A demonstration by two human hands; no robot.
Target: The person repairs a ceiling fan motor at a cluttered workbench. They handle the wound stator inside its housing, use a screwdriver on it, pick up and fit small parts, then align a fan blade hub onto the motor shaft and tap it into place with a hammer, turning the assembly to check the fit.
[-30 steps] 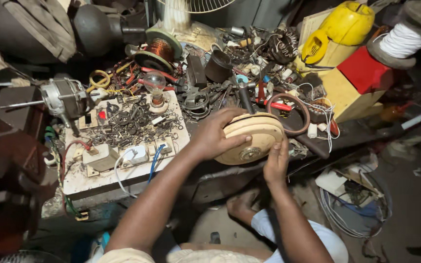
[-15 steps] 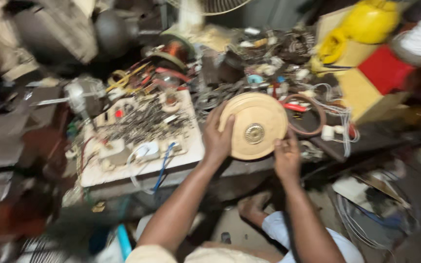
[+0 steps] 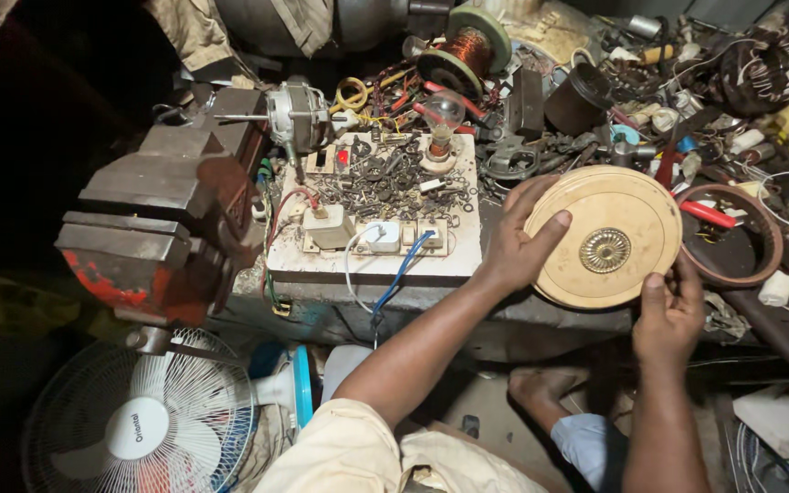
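Observation:
I hold a round cream-coloured cover (image 3: pixel 606 234) with a brass ornament at its centre, face up above the cluttered workbench. My left hand (image 3: pixel 515 239) grips its left rim, fingers spread over the top. My right hand (image 3: pixel 670 312) grips its lower right rim, thumb on the face. A brown ring (image 3: pixel 731 239) lies just right of the cover, partly hidden by it.
A white switchboard (image 3: pixel 378 239) covered with small metal parts and a bulb (image 3: pixel 442 117) lies left of the cover. A bench vise (image 3: pixel 159 212) stands at the left. Copper coil spools, wires and tools crowd the back. A white table fan (image 3: pixel 150 422) lies on the floor below.
The view has swung left and down, bringing the vise and the floor fan into sight. The cover stays held in both hands, now facing more squarely up.

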